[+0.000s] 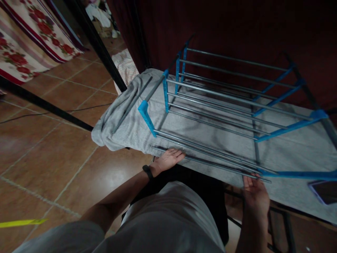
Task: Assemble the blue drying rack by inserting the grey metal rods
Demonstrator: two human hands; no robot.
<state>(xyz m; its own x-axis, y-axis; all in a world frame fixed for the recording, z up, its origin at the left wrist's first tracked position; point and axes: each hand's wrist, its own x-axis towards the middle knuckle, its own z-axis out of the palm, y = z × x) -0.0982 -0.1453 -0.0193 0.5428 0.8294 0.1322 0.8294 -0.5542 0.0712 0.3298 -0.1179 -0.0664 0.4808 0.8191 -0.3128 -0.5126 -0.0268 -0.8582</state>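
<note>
A partly built shoe rack with blue plastic brackets (147, 119) and thin metal rods (226, 95) lies across a grey blanket (137, 131). Along the blanket's near edge runs a loose metal rod (210, 162). My left hand (170, 160), wearing a dark wristband, is closed over this rod near its left end, palm down. Near the right end, my right hand (255, 191) holds the rod with its fingertips, palm turned up. Just beyond the right fingers are the rack's front rods and a blue bracket (297, 174).
Another dark rod (133, 103) lies on the blanket at left. A phone (325, 191) rests at the right edge. Black frame posts (97, 45) stand at left, above a tiled floor (65, 147) with a cable. A dark red curtain (223, 28) hangs behind.
</note>
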